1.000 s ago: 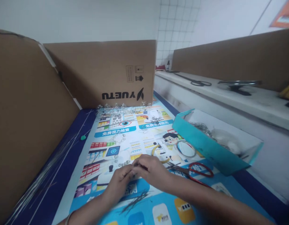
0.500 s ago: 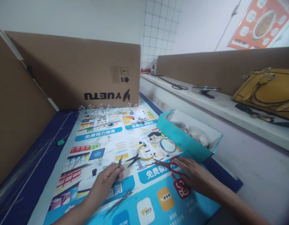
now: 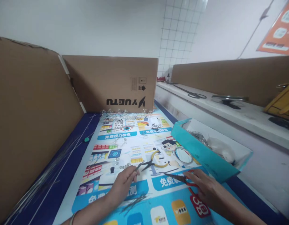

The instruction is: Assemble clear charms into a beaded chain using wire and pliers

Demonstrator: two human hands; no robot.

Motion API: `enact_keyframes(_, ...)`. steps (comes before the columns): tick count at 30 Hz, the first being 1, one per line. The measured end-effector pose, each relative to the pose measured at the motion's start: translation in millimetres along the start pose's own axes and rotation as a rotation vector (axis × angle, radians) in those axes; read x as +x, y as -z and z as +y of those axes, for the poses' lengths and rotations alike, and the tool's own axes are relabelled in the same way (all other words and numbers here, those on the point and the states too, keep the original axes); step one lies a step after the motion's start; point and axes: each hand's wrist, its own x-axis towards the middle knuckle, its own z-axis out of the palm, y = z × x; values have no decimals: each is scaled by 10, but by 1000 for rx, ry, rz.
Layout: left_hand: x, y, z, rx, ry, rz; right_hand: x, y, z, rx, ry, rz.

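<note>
- Long wires (image 3: pixel 42 176) line the table's (image 3: pixel 50 206) left edge.
- Left hand (image 3: pixel 125 180), mid-table, pinches a short wire bundle (image 3: pixel 140 165) between closed fingertips.
- Yellow-handled pliers (image 3: pixel 150 163) lie just beside, handles spread.
- Right hand (image 3: pixel 205 185) curls its fingers around red-handled scissors (image 3: pixel 175 177).
- Teal box (image 3: pixel 203 156): right edge.

Makeshift craft workspace, cardboard partition (image 3: pixel 109 78), pliers (image 3: pixel 150 163), scissors (image 3: pixel 179 177)

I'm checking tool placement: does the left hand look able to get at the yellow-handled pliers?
Probably yes: the yellow-handled pliers lie close to the left hand, their handles uncovered, though that hand holds thin dark strands.
</note>
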Motion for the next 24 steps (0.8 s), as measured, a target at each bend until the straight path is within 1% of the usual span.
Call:
enact_keyframes(5,-7,-7,33,-11,8,-26,65,33,-84,139,-44,67)
enact_keyframes(8,20,-30,100,-4,-11,-44,168,74,-223,243,-31,127)
enact_keyframes(10,64,-52,171,7,-25,-56,250,134,-349,350,-12,128)
enact_keyframes(12,132,-79,270,8,-47,-76,317,215,-466,462,-40,128)
enact_keyframes(14,221,-111,395,-7,-67,-90,351,307,-538,534,-64,76)
enact_keyframes(16,327,-153,536,-36,-74,-106,349,395,-553,569,-34,46)
enact_keyframes(20,557,-284,805,-81,-79,-173,299,543,-481,654,54,39)
enact_keyframes(24,759,-451,1011,-81,-78,-264,265,672,-404,727,42,121)
